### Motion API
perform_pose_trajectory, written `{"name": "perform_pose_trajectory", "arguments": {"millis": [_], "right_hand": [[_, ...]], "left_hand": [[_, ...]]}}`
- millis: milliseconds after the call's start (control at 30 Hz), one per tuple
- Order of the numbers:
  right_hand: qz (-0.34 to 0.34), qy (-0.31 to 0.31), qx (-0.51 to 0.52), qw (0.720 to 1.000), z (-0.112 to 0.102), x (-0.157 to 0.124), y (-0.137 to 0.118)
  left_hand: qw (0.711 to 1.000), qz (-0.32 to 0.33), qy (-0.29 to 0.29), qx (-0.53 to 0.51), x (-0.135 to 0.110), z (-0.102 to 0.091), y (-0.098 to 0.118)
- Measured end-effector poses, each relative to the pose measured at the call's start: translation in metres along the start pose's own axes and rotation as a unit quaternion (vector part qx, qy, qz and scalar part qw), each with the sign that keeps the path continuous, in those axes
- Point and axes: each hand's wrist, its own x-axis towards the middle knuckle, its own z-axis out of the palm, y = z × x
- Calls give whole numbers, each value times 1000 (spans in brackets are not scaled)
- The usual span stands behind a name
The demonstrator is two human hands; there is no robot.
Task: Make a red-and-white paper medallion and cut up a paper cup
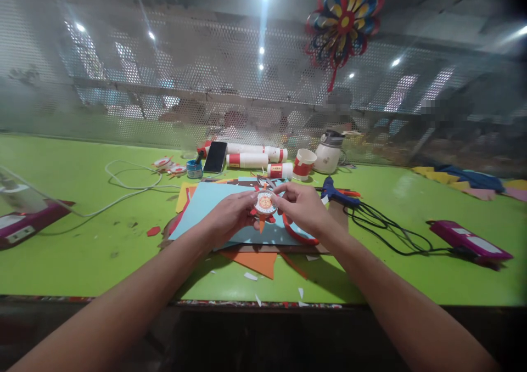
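Between my two hands is a small round paper ornament, white with an orange patterned centre and red and orange points around its rim. My left hand grips its left side, and the fingers of my right hand pinch its right edge. Beneath them lies a sheet of light blue paper on top of other coloured sheets. Red-handled scissors rest under my right hand, partly covered by it. A blue glue gun lies just beyond that hand.
Farther back are a phone, a blue jar, white-and-red paper tubes, a paper cup and a bottle. Purple power strips with cables flank the work area. Orange paper and scraps lie near the table's front edge.
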Motion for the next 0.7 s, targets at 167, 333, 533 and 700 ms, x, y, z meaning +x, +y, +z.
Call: {"name": "perform_pose_trajectory", "arguments": {"millis": [167, 333, 533, 700], "right_hand": [[-36, 42, -31, 998, 3, 0, 2], [-64, 74, -10, 995, 4, -3, 2], [-164, 133, -87, 974, 2, -7, -1], [-222, 179, -169, 944, 1, -11, 1]], "left_hand": [[998, 25, 11, 57, -2, 4, 2], [990, 60, 33, 121, -2, 8, 6], [991, 77, 36, 103, -3, 11, 7], [996, 86, 15, 15, -4, 9, 8]]}}
